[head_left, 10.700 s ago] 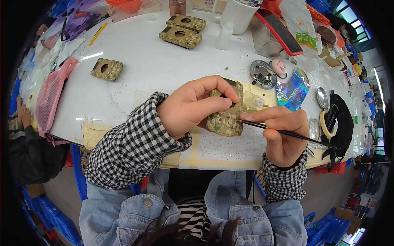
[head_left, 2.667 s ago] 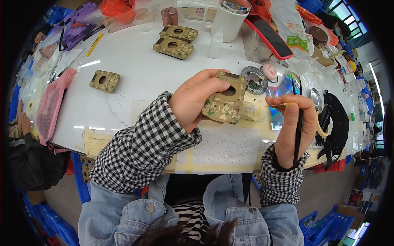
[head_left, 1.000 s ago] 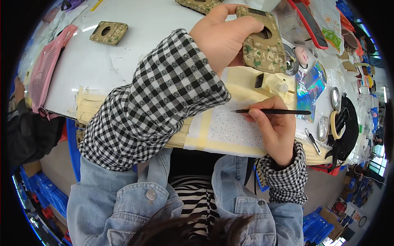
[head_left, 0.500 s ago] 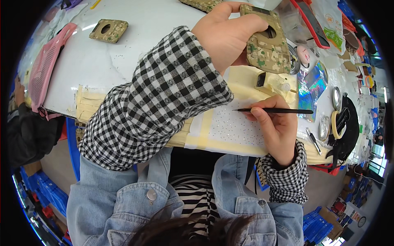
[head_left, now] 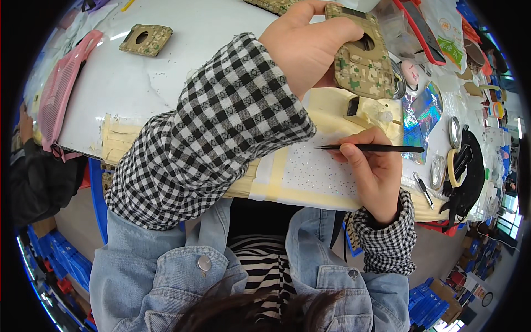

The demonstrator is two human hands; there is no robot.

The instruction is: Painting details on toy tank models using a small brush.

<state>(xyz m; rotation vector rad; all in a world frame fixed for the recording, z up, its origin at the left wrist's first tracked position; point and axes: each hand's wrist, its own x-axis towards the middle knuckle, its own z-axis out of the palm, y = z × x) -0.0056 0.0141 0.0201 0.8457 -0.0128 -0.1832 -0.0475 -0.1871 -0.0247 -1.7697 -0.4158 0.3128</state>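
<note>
Holed camouflage shell (head_left: 363,69) moved outward — left hand (head_left: 304,47) gripping; right hand (head_left: 377,170) pinches tapered tweezers (head_left: 391,148).

Left edge of the surface (head_left: 110,72): pink mesh article (head_left: 65,91). Far right: red-cased smartphone (head_left: 421,30), tilted, beside a transparent box (head_left: 402,40). Right: iridescent sheet (head_left: 423,110); cream ring (head_left: 450,167) adjoining black fabric item (head_left: 470,171). Lower left: blue crates (head_left: 65,257).

White plastic bag (head_left: 452,34), upper right of the surface (head_left: 160,83): a small orange-red emblem on the white part.
Bag's green band (head_left: 454,54): pale characters, large but slanted and bent near the picture's rim.
Pink rounded case (head_left: 408,71) below the bag: a small red mark, too tiny to tell whether letter or drawing.
Bag's finer print: too small to make out.
</note>
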